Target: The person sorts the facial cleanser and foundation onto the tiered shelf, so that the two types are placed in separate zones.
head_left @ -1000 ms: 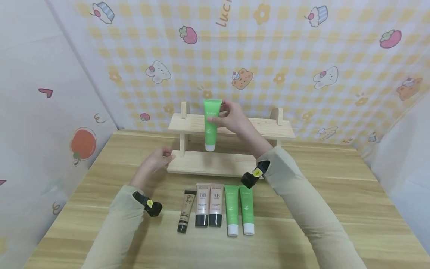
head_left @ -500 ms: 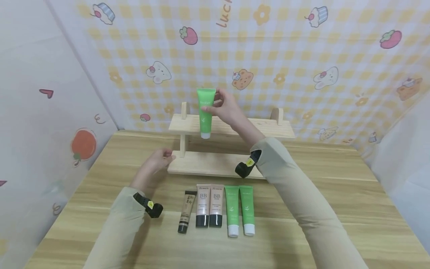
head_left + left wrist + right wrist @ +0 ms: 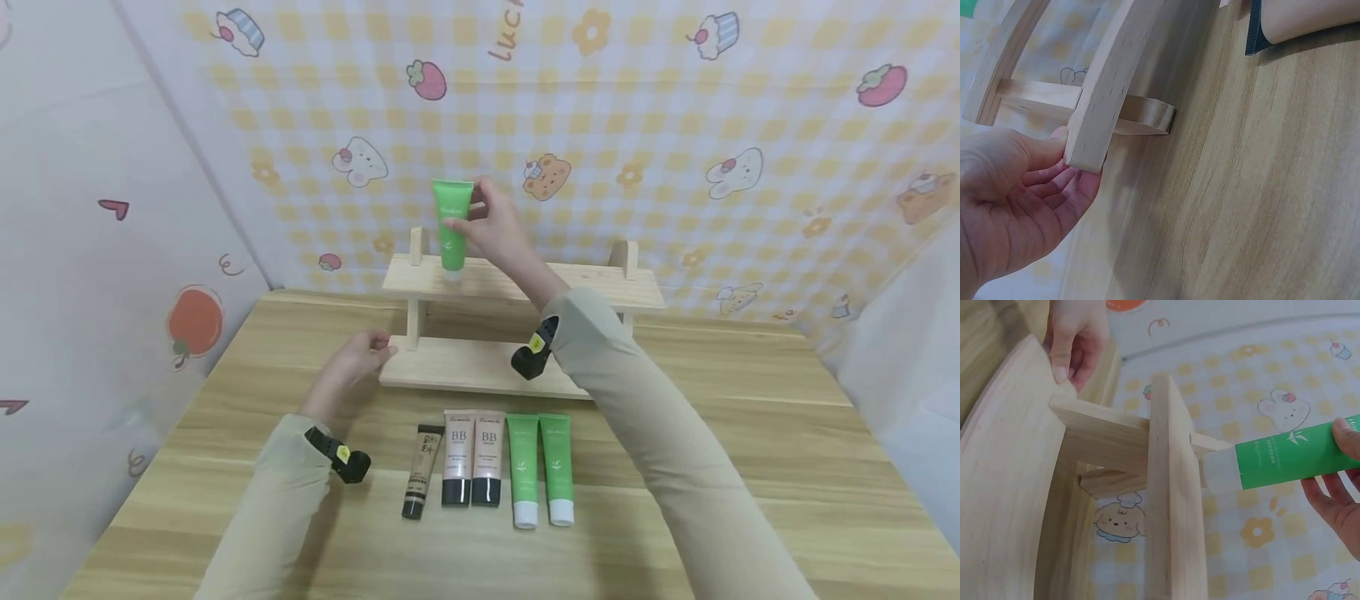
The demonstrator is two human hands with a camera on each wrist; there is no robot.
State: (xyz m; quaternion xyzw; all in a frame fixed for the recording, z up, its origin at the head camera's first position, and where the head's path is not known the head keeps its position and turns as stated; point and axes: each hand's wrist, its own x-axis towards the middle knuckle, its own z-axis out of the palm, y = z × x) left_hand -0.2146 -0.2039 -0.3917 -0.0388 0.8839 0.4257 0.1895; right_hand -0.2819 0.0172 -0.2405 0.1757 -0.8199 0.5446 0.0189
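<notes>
My right hand point(image 3: 497, 223) pinches a green squeeze tube point(image 3: 453, 218) upright, its white cap down, over the left part of the wooden rack's upper shelf point(image 3: 555, 282). In the right wrist view the tube's white cap point(image 3: 1221, 470) is right at that shelf's surface. My left hand point(image 3: 358, 358) grips the left end of the lower shelf point(image 3: 480, 364); the left wrist view shows the thumb on top of the board point(image 3: 1107, 94) and fingers curled beneath it. Before the rack lie two green tubes point(image 3: 523, 467), two pink BB cream tubes point(image 3: 458, 457) and a small gold-brown tube point(image 3: 423, 471).
The rack stands on a wood-grain table point(image 3: 720, 417) near the back, close to a yellow checked cloth point(image 3: 630, 133). A white cloth wall point(image 3: 67, 275) rises at the left. Short wooden uprights point(image 3: 630, 260) stick up above the top shelf at both ends.
My right hand has carried the green tube up, back and slightly left, from in front of the rack to over the upper shelf. My left hand keeps its grip on the lower shelf.
</notes>
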